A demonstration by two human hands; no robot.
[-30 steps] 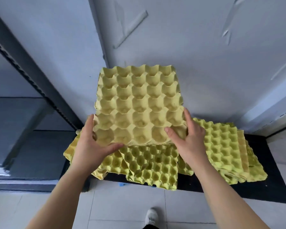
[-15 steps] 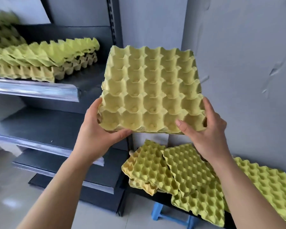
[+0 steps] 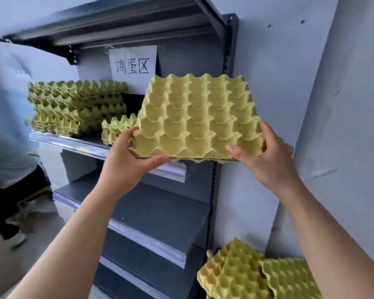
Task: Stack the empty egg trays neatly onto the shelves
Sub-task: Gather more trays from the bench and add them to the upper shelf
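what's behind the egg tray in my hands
Behind the held egg tray, a short stack of egg trays peeks out left and a paper sign above; the rest of that shelf is covered.

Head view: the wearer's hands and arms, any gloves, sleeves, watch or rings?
None visible. The left hand and right hand are ungloved, no rings showing. The left forearm and right forearm are bare to the frame edge: no sleeve, watch or wristband.

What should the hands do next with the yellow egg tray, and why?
Probably slide the egg tray a little left and set it on the short stack. Both the left hand and right hand grip its near corners, level with that shelf, and it hangs beside the stack.
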